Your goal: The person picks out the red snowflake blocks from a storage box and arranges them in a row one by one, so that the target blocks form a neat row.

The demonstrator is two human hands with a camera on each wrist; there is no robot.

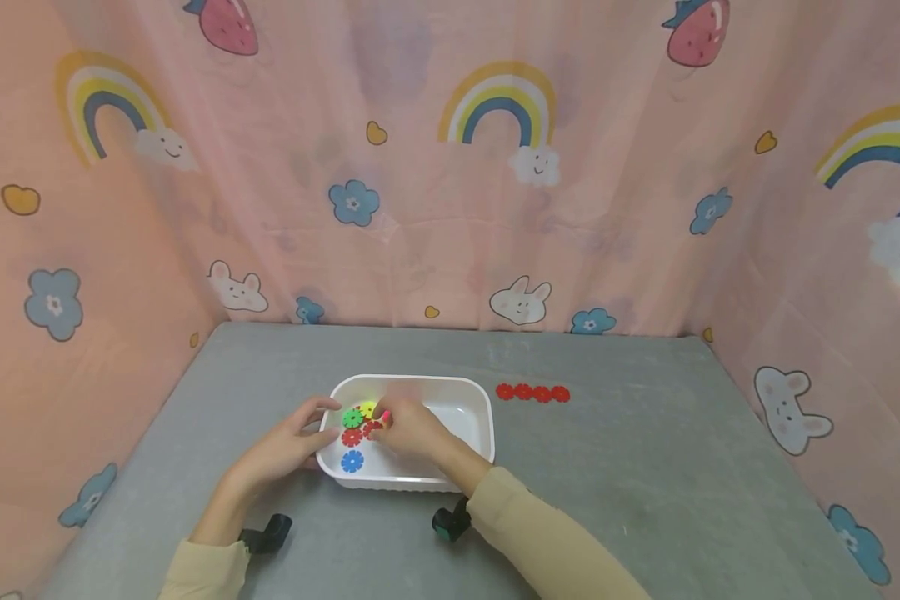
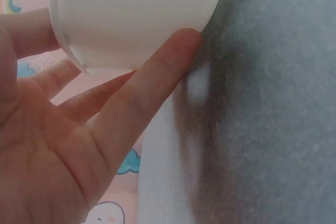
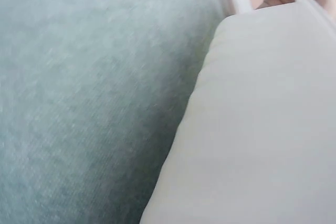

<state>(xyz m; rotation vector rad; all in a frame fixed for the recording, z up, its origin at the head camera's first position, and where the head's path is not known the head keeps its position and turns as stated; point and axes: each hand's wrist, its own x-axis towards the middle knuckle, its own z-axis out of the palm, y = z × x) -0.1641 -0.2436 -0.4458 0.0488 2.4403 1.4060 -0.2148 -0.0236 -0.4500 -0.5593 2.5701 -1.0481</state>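
Observation:
A white plastic tray [image 1: 450, 481] stands in the middle of the table. My left hand [image 1: 292, 442] holds its left end, with fingers and thumb about the rim; in the left wrist view the fingers [image 2: 142, 87] lie against the outer wall. My right hand [image 1: 412, 427] reaches inside the tray, its fingertips pinching a small pinkish-red piece [image 1: 386, 418], mostly hidden by the fingers. Beside those fingertips lie red notched discs [image 1: 352, 437], a green notched disc [image 1: 352, 418] and a yellow one [image 1: 368, 409]. A blue notched disc [image 1: 352, 461] lies nearer the tray's front.
Several red notched discs [image 1: 542, 393] sit joined in a row on the grey table [image 1: 645, 467], right of the tray. Pink printed curtains [image 1: 420, 250] surround the table's back and sides. The tray's front wall [image 3: 252, 119] fills much of the right wrist view.

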